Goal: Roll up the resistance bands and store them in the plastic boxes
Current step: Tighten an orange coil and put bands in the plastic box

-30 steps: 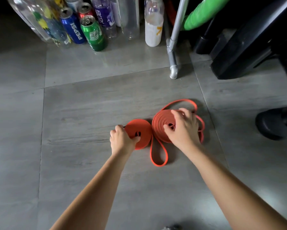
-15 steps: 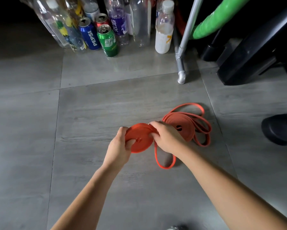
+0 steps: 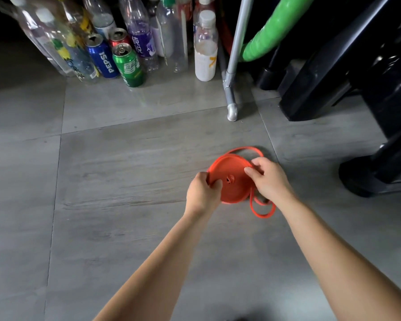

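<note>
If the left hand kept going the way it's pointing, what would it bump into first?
The left hand grips the orange band roll, so that comes first. Past it lies the band's loose loop, then probably bare floor toward the grey pole foot; depth is hard to judge.

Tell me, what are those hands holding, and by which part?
The coiled orange resistance band, held by both. The left hand grips the coil's left rim; the right hand pinches its upper right rim.
</note>
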The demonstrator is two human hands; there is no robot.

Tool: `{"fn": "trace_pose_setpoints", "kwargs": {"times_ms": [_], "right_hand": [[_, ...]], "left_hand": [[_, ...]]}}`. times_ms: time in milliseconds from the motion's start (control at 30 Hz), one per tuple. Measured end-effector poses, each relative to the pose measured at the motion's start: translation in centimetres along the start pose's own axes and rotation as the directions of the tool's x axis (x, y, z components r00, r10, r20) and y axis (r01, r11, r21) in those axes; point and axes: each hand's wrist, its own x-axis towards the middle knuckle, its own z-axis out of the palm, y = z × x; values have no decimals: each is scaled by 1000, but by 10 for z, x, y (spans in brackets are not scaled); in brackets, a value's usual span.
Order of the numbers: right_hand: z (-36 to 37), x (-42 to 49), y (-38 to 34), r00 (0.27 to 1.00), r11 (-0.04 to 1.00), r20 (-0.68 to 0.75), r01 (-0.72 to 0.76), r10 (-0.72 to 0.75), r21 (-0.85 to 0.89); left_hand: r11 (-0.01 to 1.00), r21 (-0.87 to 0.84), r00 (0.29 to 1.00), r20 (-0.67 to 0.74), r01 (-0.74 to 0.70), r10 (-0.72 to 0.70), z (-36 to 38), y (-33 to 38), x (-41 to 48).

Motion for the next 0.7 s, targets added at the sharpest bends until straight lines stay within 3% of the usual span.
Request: {"fn": "trace_pose_setpoints", "kwargs": {"times_ms": [67,133,267,400,600,700], "right_hand": [[0,11,3,1000,992,28,-2,5,-122],[3,15,5,999,958,46,34,-22,-283],[-1,21,8,998,876,60,57,-32,-479],[-13,37,-11,957,804,261,251,-124,-539],[14,60,-30,841,704,503,480,-200,-523],[11,66,-21,849,664,497,476,-177,-577]], "left_hand": [[975,223,1000,-12,21,-19,5,-2,6],[948,310,998,-32,70,-63,5,-8,9],[960,223,983,26,171,-181,4,-14,20],[952,-7,948,91,307,-305,11,-6,23],[943,194,955,72,271,-289,22,-1,28],[935,188,946,69,301,-318,24,0,31]]}}
